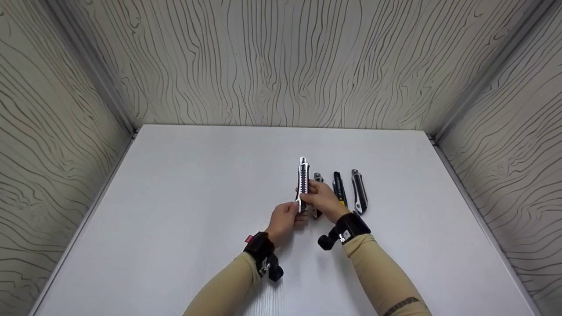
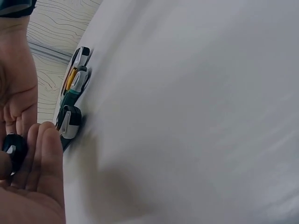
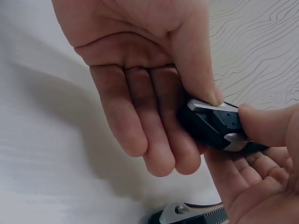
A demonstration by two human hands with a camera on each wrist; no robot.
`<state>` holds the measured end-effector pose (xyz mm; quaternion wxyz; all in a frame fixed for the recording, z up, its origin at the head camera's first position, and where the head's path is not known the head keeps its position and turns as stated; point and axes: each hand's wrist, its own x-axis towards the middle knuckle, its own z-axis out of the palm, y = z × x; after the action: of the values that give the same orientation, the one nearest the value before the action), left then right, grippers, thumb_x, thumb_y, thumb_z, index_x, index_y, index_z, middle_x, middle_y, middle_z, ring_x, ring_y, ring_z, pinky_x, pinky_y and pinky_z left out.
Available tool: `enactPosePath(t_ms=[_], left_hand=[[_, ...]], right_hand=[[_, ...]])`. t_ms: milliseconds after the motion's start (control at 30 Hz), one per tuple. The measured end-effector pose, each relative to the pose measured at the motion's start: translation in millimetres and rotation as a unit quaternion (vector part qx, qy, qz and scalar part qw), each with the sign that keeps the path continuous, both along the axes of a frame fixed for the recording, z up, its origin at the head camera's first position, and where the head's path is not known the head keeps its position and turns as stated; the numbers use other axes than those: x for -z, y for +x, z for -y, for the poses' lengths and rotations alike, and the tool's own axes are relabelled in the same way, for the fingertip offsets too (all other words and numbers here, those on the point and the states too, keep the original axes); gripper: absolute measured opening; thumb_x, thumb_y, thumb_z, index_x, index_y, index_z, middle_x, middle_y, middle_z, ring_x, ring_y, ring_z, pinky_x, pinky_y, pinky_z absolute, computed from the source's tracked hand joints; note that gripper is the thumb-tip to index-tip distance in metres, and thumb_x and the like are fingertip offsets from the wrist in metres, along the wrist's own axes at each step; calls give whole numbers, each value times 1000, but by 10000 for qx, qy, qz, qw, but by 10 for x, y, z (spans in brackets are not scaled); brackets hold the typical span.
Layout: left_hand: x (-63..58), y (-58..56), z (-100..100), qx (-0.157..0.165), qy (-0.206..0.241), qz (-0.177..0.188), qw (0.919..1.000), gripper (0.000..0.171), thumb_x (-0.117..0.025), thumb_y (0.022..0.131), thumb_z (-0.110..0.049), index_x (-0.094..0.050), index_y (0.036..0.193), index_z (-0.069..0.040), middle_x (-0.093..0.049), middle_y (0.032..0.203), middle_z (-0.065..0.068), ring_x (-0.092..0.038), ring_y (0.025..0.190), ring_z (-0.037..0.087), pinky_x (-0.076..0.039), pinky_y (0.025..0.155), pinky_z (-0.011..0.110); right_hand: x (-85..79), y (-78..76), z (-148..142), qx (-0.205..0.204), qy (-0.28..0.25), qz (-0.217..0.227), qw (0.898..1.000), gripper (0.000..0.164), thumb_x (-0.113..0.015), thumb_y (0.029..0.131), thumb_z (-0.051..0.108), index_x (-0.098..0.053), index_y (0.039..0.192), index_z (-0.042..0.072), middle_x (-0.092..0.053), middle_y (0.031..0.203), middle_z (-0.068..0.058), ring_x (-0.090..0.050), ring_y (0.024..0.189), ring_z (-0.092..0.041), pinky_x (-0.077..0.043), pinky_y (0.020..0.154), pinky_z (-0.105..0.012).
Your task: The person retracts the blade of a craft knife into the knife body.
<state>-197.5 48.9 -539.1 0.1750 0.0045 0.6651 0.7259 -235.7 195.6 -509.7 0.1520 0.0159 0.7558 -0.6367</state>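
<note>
Both hands hold one silver and black utility knife [image 1: 303, 177] above the table, its tip pointing away from me. My left hand [image 1: 283, 219] pinches the knife's near end between thumb and fingers. From the right, my right hand [image 1: 325, 199] grips its lower half, thumb on top and fingers underneath. In the right wrist view, both thumbs press the knife's dark body [image 3: 210, 123] from above. Only its dark rounded end [image 2: 16, 151] shows in the left wrist view, at the left edge. Beneath the right hand lies another utility knife [image 1: 318, 177], partly hidden.
To the right of the hands lie a black and yellow utility knife [image 1: 337, 183] and a silver and dark one [image 1: 358, 191], roughly parallel. The white table [image 1: 197, 188] is bordered by wood-grain panels [image 1: 272, 66] at the back and sides.
</note>
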Motion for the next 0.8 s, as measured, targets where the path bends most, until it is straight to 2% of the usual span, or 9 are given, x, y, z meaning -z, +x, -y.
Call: enactPosePath(t_ms=[167,367,467,633,733,800], left_hand=[[19,5,9,73,-59,65,9999,37,-39,105,-17,-63,108,11,-70,92,18,-67,77,17,-60,75,36],[36,21,53,93,156,217,9996,37,-38,105,-15,-61,103,15,-61,79,10,-59,69,15,-54,63,27],[46,27,118,34,181,226,9996,35,-39,104,-13,-59,98,14,-59,78,9,-57,68,15,-50,60,25],[39,18,282,-299,177,169,9993,31,-41,103,-13,-57,105,13,-69,91,18,-62,71,12,-54,61,24],[16,-3,377,-485,206,159,9985,33,-41,103,-13,-54,113,16,-68,102,27,-65,76,14,-58,68,29],[-4,-14,427,-556,76,146,9983,35,-41,103,-14,-53,118,16,-67,108,29,-69,82,18,-60,74,33]], right_hand=[[28,-12,-9,66,231,65,9997,59,-63,90,3,-41,144,-1,-62,126,-26,-66,99,-22,-56,88,-33],[59,-20,39,301,296,361,9985,57,-63,90,3,-42,143,-4,-62,126,-24,-67,101,-24,-57,85,-31],[70,-23,70,376,532,350,9973,55,-63,91,4,-44,140,-6,-63,125,-25,-68,98,-24,-57,81,-30],[77,-29,102,443,1119,367,9921,57,-66,90,10,-44,141,-5,-62,126,-24,-67,96,-23,-57,82,-34],[91,-42,125,438,1464,380,9875,58,-67,90,14,-45,140,-5,-61,128,-24,-67,100,-24,-56,84,-35],[102,-46,144,422,1688,358,9841,57,-67,90,16,-46,139,-6,-62,128,-24,-67,101,-25,-57,83,-35]])
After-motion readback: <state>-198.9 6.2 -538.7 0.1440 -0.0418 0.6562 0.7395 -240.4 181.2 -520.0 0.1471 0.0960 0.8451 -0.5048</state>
